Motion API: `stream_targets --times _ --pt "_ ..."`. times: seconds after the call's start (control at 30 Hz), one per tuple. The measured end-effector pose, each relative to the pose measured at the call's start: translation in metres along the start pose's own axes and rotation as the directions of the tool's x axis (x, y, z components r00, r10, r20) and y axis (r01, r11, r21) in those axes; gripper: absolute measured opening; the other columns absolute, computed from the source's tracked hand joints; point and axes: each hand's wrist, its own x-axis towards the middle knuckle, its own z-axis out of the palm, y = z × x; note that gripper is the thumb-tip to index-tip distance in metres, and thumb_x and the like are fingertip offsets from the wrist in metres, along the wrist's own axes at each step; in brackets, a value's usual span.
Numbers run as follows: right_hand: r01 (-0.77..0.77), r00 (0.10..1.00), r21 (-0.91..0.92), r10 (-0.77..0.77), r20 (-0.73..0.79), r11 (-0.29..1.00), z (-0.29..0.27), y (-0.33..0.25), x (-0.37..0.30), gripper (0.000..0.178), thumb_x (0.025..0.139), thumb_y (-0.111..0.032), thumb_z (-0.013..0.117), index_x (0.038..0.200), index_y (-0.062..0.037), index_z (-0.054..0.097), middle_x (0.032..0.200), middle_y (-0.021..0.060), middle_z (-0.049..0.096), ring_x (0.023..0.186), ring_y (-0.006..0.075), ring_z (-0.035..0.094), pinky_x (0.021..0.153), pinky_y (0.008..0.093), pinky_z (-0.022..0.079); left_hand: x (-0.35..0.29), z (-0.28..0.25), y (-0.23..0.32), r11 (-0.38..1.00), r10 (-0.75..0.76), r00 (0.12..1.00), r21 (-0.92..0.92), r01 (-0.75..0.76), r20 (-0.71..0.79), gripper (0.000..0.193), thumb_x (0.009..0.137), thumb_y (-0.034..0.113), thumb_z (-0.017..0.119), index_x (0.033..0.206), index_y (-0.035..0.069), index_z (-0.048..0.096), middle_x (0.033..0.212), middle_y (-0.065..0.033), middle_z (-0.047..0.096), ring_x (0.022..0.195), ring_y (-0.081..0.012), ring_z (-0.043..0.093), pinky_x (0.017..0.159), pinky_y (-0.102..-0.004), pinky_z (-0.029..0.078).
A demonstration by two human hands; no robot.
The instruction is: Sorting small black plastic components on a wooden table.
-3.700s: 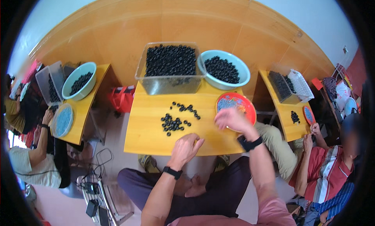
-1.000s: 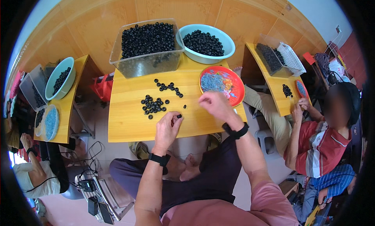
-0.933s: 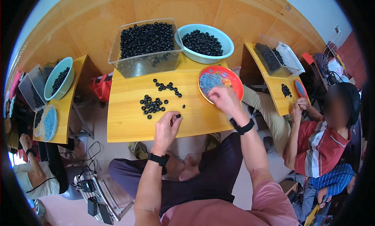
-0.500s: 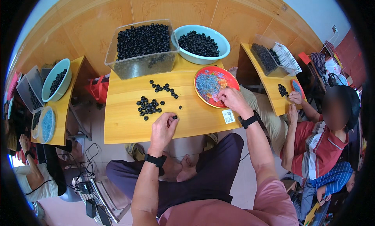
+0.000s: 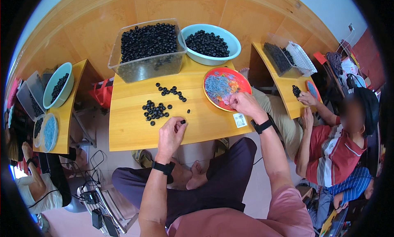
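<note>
The left hand [image 5: 170,134] pinches a black bead [image 5: 183,121] over the table [image 5: 209,128]; a light, steady grip suits it. The right hand [image 5: 242,103] bends over the red plate [image 5: 241,80] near blue bits [image 5: 216,86]; I can't tell whether it's holding one.

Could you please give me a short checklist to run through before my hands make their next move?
1. Left hand holds a black piece at its fingertips: ok.
2. Right hand is at the near part of the red tray: ok.
3. Blue-grey pieces are in the tray: ok.
4. Right hand has gripped one: cannot tell, fingers hide it.
5. Loose black rings all lie together: not ok, they are scattered.
6. Clear bin stands upright on the table: ok.
</note>
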Motion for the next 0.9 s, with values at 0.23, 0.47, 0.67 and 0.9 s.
stream_targets --times 0.23,0.47,0.67,0.9 --pt "-0.028 0.982 0.103 0.046 -0.181 0.994 0.007 -0.012 0.000 0.008 0.084 -0.007 0.069 0.080 -0.0001 0.067 0.074 0.0137 0.070 0.068 0.0210 0.070 0.063 0.0347 0.053 0.003 -0.001 -0.001 1.000 0.000 1.000 -0.009 0.000 -0.010 0.018 0.088 0.006 0.075 0.101 0.000 0.066 0.079 -0.0116 0.067 0.064 -0.0189 0.063 0.063 -0.0314 0.052" --pt "0.172 0.983 0.764 -0.060 -0.173 0.622 0.054 -0.069 -0.012 0.012 0.088 -0.003 0.069 0.099 0.0023 0.067 0.078 0.0055 0.071 0.070 0.0122 0.070 0.064 0.0270 0.055 0.005 -0.007 -0.014 0.947 -0.209 0.978 -0.248 0.205 0.010 0.019 0.090 0.005 0.074 0.106 0.000 0.064 0.082 -0.0052 0.070 0.068 -0.0075 0.060 0.064 -0.0252 0.051" --pt "0.242 0.966 0.655 -0.112 -0.235 0.716 0.098 -0.128 -0.029 0.018 0.088 -0.001 0.068 0.104 0.0031 0.070 0.084 0.0132 0.075 0.072 0.0165 0.074 0.066 0.0296 0.057 0.004 -0.002 -0.016 0.855 -0.234 0.965 -0.446 0.264 0.122 0.019 0.093 0.002 0.071 0.109 0.000 0.060 0.080 -0.0020 0.067 0.074 -0.0073 0.063 0.067 -0.0221 0.049" --pt "0.203 0.969 0.764 -0.015 -0.246 0.612 0.124 -0.140 -0.027 0.017 0.086 0.000 0.070 0.103 0.0031 0.069 0.088 0.0166 0.076 0.080 0.0225 0.076 0.070 0.0315 0.059 0.008 -0.006 -0.009 0.917 -0.241 0.966 -0.305 0.258 0.095 0.019 0.092 0.003 0.073 0.107 -0.002 0.063 0.081 -0.0052 0.072 0.075 -0.0073 0.066 0.068 -0.0244 0.053"
